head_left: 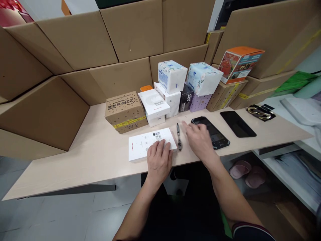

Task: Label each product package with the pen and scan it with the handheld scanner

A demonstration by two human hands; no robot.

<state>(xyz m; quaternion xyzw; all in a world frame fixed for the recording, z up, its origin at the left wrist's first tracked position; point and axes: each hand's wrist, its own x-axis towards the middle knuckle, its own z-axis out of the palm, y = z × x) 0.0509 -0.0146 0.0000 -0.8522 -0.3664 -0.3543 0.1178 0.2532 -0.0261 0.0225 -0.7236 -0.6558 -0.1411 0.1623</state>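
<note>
A flat white box with small red lettering and a black printed code lies near the front edge of the table. My left hand rests on its right part, fingers stretched flat over the top. Just right of the box is a pen, grey and black, pointing away from me. My right hand is between the pen and a rugged black handheld device, covering part of the device's left side. Its fingers are apart and slightly blurred, with nothing visible in them; whether it touches the device I cannot tell.
Behind stand a brown carton, a white power bank box and tissue packs stacked on boxes. A black phone and gold metal clips lie to the right. Large cardboard boxes wall the back.
</note>
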